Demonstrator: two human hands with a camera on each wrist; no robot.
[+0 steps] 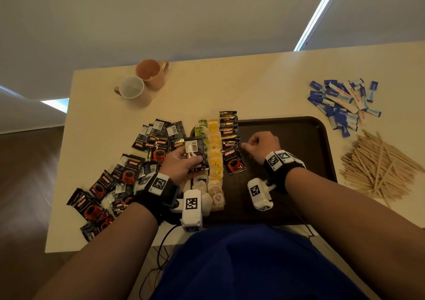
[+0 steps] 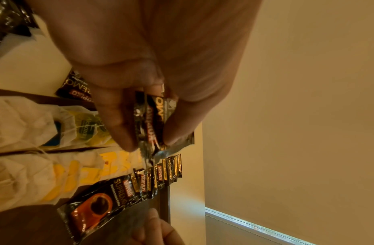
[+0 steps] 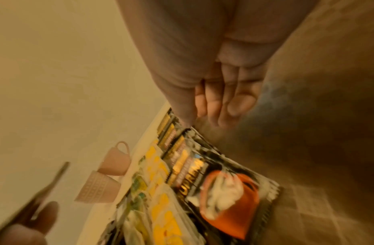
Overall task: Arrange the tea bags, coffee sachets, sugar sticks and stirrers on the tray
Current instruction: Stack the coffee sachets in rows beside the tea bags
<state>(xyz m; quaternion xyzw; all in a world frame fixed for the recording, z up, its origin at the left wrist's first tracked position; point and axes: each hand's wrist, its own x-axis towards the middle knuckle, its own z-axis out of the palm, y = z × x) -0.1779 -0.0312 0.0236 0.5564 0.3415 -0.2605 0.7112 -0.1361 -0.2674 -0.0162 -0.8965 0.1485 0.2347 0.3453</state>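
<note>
Both bare forearms reach up from the bottom corners of the head view toward the middle of the frame, each wrist strapped with a black band carrying white marker blocks. The left hand (image 1: 181, 164), left of centre, lies palm up with thumb and fingers (image 2: 118, 126) curled, pinching a coffee sachet (image 1: 195, 153). The right hand (image 1: 261, 144), just right of centre, shows its back to the camera, fingers (image 3: 230, 106) curled loosely inward and thumb pointing left; nothing shows in its grasp.
</note>
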